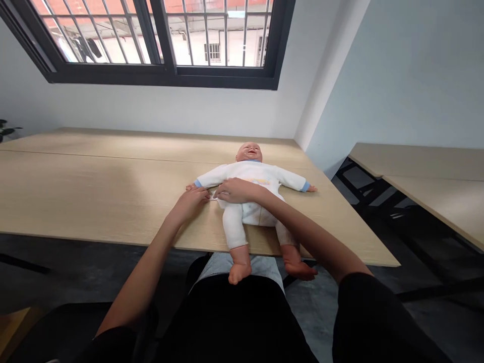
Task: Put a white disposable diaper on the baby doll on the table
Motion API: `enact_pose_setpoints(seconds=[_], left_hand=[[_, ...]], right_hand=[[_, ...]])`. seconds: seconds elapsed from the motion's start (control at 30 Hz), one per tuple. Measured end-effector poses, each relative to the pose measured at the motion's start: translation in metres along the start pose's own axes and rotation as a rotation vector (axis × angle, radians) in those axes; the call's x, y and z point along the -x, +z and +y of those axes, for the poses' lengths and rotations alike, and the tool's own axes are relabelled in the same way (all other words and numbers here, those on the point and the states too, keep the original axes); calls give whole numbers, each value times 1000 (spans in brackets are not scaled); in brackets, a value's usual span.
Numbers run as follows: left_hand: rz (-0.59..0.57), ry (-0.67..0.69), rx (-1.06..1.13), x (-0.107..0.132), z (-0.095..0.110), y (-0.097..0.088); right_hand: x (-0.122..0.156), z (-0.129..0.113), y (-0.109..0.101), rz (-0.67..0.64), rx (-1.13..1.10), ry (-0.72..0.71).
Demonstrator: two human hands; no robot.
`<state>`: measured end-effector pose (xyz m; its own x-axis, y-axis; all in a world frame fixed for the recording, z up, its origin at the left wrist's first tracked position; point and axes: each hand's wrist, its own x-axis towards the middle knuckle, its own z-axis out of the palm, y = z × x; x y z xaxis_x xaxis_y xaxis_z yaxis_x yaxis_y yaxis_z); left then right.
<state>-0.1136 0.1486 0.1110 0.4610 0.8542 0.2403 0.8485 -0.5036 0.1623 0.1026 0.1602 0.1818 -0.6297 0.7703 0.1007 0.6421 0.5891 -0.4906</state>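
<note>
A baby doll (251, 152) lies on its back near the table's front edge, head away from me, its arms spread and feet hanging over the edge. It wears a white romper (260, 174) with blue cuffs and a small printed patch on the chest. Beside the doll's hip on the left, a thin white strip of cloth (213, 195) shows between my hands. The fingertips of my left hand (189, 204) are pinched at one end of it. My right hand (237, 190) lies over the romper's side, its curled fingers closed at the other end. Its fingertips are partly hidden.
The light wooden table (94, 196) stretches left and back to a white wall under a barred window (162, 75). Another table (427, 161) stands to the right across a gap. A dark chair (68, 333) is at lower left.
</note>
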Motion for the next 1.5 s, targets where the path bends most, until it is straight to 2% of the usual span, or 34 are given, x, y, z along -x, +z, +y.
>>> enact_pose_setpoints(seconds=[0.1,0.17,0.33,0.53,0.67,0.8,0.87,0.93,1.0,1.07,1.1,1.2,1.3,1.4,1.5], left_hand=[[-26,-4,-44,1,1,-3],[-38,-9,-70,1,2,-4],[-51,-11,-125,-7,6,-3],[-71,-6,-212,-11,15,-2],[-73,18,-247,-10,18,-3],[-35,26,-264,-10,14,-4],[56,-1,-239,-11,15,-8],[206,-28,-178,-16,20,-15],[332,-13,-104,-23,29,-24],[366,53,-42,-31,40,-32],[361,91,-3,-36,45,-35],[345,198,226,-46,54,-40],[339,263,579,-52,56,-34],[226,247,836,-55,58,-22],[159,218,972,-60,63,-11]], right_hand=[[-33,4,0,-227,192,120],[-46,10,1,-234,256,148],[-48,22,12,-115,386,29],[-43,30,21,52,133,46],[-40,33,21,92,96,33],[-36,30,15,135,37,-38],[-35,27,7,161,-8,-71],[-30,25,-7,225,-117,-100],[-18,24,-23,351,-236,-99],[0,27,-37,463,-262,-71],[11,30,-42,477,-223,-52],[44,38,-44,344,-51,-7],[62,39,-28,212,131,15],[60,32,-10,165,286,48],[51,26,0,159,360,86]])
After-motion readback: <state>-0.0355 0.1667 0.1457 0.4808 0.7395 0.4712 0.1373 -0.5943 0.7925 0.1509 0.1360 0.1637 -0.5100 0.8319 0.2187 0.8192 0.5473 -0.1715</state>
